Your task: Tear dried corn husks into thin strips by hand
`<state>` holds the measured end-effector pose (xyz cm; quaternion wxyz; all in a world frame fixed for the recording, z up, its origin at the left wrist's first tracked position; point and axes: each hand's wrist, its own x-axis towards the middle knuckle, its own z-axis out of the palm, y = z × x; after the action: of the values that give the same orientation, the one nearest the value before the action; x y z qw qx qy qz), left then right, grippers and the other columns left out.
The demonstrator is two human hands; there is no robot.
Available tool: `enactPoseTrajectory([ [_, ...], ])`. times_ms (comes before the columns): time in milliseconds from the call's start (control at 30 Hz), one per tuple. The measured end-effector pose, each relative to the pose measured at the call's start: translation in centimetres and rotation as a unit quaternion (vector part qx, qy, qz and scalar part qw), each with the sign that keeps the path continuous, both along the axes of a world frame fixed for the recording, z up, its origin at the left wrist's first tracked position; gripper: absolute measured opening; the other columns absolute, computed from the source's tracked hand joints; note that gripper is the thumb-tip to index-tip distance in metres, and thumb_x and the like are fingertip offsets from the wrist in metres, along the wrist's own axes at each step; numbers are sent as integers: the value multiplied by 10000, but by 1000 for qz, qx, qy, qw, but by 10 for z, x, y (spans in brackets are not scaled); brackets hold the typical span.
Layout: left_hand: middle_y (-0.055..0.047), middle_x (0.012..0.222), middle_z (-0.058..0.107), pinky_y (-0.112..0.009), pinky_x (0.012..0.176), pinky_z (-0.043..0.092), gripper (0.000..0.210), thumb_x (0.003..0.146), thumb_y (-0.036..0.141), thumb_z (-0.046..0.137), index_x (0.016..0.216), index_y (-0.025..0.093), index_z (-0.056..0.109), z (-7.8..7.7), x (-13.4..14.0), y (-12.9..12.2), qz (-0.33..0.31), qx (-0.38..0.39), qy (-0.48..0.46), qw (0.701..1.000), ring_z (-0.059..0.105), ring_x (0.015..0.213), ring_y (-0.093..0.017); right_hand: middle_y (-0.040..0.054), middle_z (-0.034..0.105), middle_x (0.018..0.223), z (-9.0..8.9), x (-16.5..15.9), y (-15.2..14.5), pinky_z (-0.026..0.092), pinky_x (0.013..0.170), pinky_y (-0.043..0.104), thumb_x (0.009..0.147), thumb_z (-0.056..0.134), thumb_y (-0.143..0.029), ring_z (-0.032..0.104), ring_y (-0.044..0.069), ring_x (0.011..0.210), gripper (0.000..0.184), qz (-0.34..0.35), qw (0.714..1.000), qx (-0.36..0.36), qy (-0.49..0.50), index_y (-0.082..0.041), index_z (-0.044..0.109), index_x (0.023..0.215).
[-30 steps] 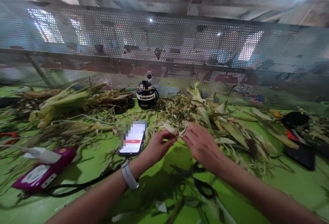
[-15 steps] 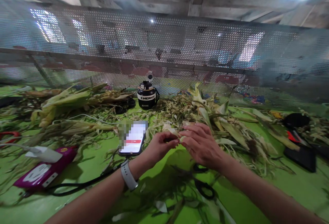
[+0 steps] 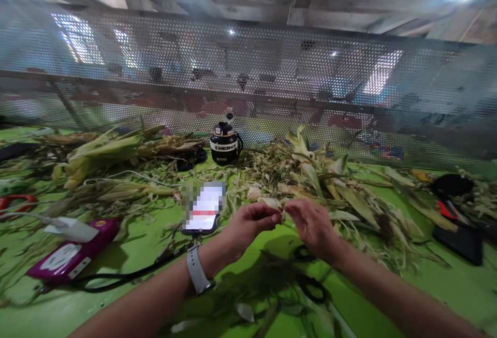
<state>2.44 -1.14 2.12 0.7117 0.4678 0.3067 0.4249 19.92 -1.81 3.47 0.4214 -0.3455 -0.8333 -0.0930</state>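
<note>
My left hand (image 3: pixel 252 228) is closed in a pinch on a pale piece of corn husk (image 3: pixel 270 203), which curls up above its fingers. Close by on the right, my right hand (image 3: pixel 313 225) has its thumb and fingers drawn together at the husk's edge; whatever lies between those fingertips is too small to make out. Beyond both hands spreads a heap of dried corn husks (image 3: pixel 341 185), with a pale rounded bit of husk (image 3: pixel 253 193) at its near side. Black-handled scissors (image 3: pixel 312 287) lie below my right hand, partly in shadow.
Left of my hands lies a lit phone (image 3: pixel 204 208). A purple power strip (image 3: pixel 72 255) holds a white charger (image 3: pixel 72 230). A black "ENERGY" bottle (image 3: pixel 224 146) stands before a perforated metal screen (image 3: pixel 264 69). More husks (image 3: pixel 112 149) cover the green table's (image 3: pixel 135 270) left side.
My right hand has drawn slightly right, away from the left, and its fingers have gathered from spread to bunched. The husk in my left hand shows more. The whole view has shifted slightly.
</note>
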Motion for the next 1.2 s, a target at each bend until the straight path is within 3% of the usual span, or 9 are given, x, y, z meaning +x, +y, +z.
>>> enactPoseTrajectory([
  [100,-7,706,662,-252,725,407,258,538,314,814,709,152,708,1,1,1,24,20,9,999,540,683,-112,-5,575,658,2,-4,2,392,538,229,932,407,-264,533,130,551,140,-60,985,-136,87,-202,510,860],
  [200,-11,726,666,-255,726,412,240,579,319,787,732,152,706,1,0,1,26,50,27,998,547,689,-119,10,581,686,2,-4,5,414,580,246,924,407,-299,555,151,609,165,-80,973,-195,95,-198,511,846],
  [433,-6,763,661,-246,737,419,216,628,308,760,771,160,695,4,-1,-1,12,59,22,998,555,715,-118,33,589,716,-1,-7,6,418,627,265,920,389,-317,560,170,650,205,-89,978,-178,69,-202,503,794],
  [600,4,734,641,-245,710,424,211,616,290,775,735,149,674,1,0,-1,20,75,34,996,544,686,-106,-1,559,616,-4,-12,1,383,536,248,934,361,-337,530,154,542,230,-89,966,-235,66,-207,486,791],
  [733,6,699,630,-248,692,428,245,597,310,787,713,135,659,-2,2,0,46,84,44,994,538,671,-106,17,596,667,-9,-15,-1,395,547,256,933,364,-366,558,164,578,234,-97,958,-254,93,-193,500,853],
  [1067,10,719,651,-235,782,431,255,519,236,838,679,148,660,-10,9,-3,45,-47,-87,994,574,729,-103,13,577,701,-16,-20,-3,433,583,258,923,384,-368,547,155,628,215,-72,938,-260,219,-191,489,860],
  [1200,22,707,634,-212,729,432,254,524,223,835,690,152,656,-15,8,-1,55,-69,-111,990,559,685,-85,13,570,715,-23,-22,-2,441,593,255,915,395,-389,543,152,649,231,-52,927,-282,242,-191,500,858],
])
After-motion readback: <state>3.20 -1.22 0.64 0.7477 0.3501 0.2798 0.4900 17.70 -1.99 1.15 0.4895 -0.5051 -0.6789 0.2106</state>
